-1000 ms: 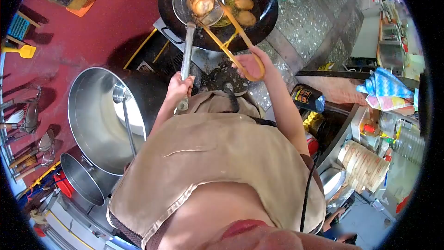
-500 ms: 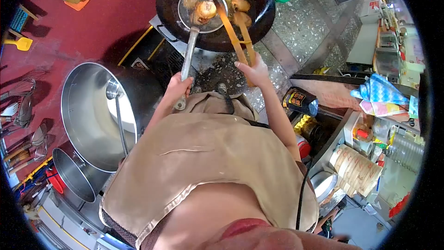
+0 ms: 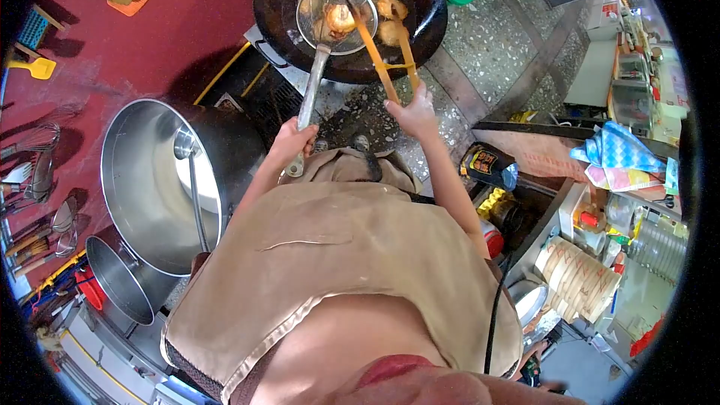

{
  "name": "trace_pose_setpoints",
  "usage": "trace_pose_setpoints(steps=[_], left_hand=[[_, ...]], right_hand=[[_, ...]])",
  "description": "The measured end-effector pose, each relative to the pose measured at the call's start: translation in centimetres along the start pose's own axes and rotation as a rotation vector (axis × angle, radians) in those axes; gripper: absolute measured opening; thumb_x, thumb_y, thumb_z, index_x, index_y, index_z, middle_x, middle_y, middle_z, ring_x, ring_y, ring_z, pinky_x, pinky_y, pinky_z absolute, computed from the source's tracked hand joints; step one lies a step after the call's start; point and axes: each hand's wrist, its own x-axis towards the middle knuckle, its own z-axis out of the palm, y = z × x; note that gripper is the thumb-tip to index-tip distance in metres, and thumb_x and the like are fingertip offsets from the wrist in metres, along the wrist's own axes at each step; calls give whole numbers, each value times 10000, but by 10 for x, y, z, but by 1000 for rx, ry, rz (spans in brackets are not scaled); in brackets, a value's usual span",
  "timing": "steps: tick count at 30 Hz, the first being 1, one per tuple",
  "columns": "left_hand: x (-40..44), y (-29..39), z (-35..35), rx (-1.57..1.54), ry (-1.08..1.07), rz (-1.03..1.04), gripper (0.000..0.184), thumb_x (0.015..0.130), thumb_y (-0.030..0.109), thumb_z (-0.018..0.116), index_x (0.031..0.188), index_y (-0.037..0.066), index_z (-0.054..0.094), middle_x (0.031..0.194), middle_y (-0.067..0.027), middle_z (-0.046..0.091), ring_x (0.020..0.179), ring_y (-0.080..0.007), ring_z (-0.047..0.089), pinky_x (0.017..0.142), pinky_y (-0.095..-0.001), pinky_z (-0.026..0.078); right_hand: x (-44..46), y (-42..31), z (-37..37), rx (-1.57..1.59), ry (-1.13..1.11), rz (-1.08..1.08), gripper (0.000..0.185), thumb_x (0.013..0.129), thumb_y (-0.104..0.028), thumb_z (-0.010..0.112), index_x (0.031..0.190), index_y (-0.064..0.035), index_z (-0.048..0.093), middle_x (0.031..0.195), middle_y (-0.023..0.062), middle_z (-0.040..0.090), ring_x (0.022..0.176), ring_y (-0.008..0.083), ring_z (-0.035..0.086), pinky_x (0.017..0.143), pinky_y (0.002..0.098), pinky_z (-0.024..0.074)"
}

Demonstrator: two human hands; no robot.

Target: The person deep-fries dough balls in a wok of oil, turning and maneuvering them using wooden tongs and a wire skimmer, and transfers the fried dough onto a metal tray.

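The left hand (image 3: 295, 141) has its fingers wrapped around the metal handle of a round strainer (image 3: 316, 75), low down near the end. The strainer's mesh bowl is over the wok (image 3: 426, 22), with a browned fried piece (image 3: 340, 19) in it. The right hand (image 3: 415, 114) grips wooden tongs (image 3: 372, 51), the thumb on the near side; the fingers are partly hidden, so I cannot tell exactly how they lie. The two arms of the tongs stand apart, with a yellow strip between them: one tip is at the piece in the strainer, the other by the fried pieces (image 3: 391, 8) along the wok's right side. More lie toward its far edge. Left of the apron (image 3: 300, 255) stands a big metal pot (image 3: 135, 180) with a ladle (image 3: 196, 202) in it, and a smaller pot (image 3: 120, 277) is just beside.
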Motion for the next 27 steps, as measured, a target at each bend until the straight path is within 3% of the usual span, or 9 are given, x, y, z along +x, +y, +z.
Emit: trace_pose_setpoints(steps=[5, 11, 19, 20, 21, 23, 24, 27], left_hand=[[1, 1, 3, -46, -14, -29, 168, 827, 149, 557, 794, 46, 429, 567, -4, 476, 438, -85, 451, 395, -243, 396], [2, -2, 11, -64, -48, -26, 185, 824, 157, 560, 751, 56, 424, 541, -13, 471, 407, -103, 438, 382, -248, 369], [-5, 8, 13, -137, -46, -90, 166, 827, 135, 558, 769, 58, 423, 561, -8, 463, 424, -94, 437, 383, -244, 368], [-4, 7, 11, -157, -64, -92, 161, 828, 130, 558, 776, 55, 425, 568, -6, 461, 429, -91, 436, 383, -242, 369], [-2, 6, 10, -176, -81, -95, 156, 829, 124, 558, 783, 53, 426, 575, -5, 458, 435, -87, 434, 383, -240, 369], [-1, 8, 8, -156, -86, -102, 155, 830, 124, 558, 788, 51, 428, 580, -5, 459, 435, -87, 433, 382, -240, 369], [-1, 8, 8, -140, -90, -112, 154, 832, 125, 558, 794, 49, 429, 586, -5, 459, 435, -86, 431, 382, -239, 370], [-8, 15, 8, -206, -105, -126, 155, 837, 127, 555, 792, 48, 429, 599, -2, 459, 437, -84, 431, 383, -240, 374]], right_hand=[[1, -25, 39, -1, 78, -140, 1060, 613, -458, 724, 1306, 114, 162, 1163, 327, 396, 1024, 447, 491, 870, 428, 435], [30, -77, 87, 219, -142, 46, 1143, 600, -513, 740, 1303, 149, 129, 1257, 343, 318, 1135, 438, 419, 961, 400, 377], [33, -52, 80, 412, -280, 28, 1020, 660, -561, 670, 1271, 140, 250, 1218, 329, 415, 1146, 428, 428, 953, 391, 383], [33, -46, 83, 346, -195, 32, 994, 671, -569, 657, 1270, 125, 272, 1228, 329, 403, 1154, 431, 419, 958, 391, 376], [20, -54, 73, 234, -9, 51, 841, 721, -495, 658, 1223, 113, 364, 1212, 317, 434, 1135, 384, 452, 956, 381, 355], [19, -40, 70, 166, 305, -261, 804, 774, -466, 616, 1246, 121, 332, 1192, 311, 433, 1110, 413, 441, 955, 415, 351], [18, -48, 49, 258, 367, -358, 756, 809, -421, 591, 1265, 114, 313, 1177, 310, 430, 1089, 432, 440, 956, 447, 341], [15, -77, -19, 509, 519, -562, 608, 850, -292, 559, 1262, 95, 334, 1196, 242, 445, 1087, 345, 468, 931, 384, 383]])
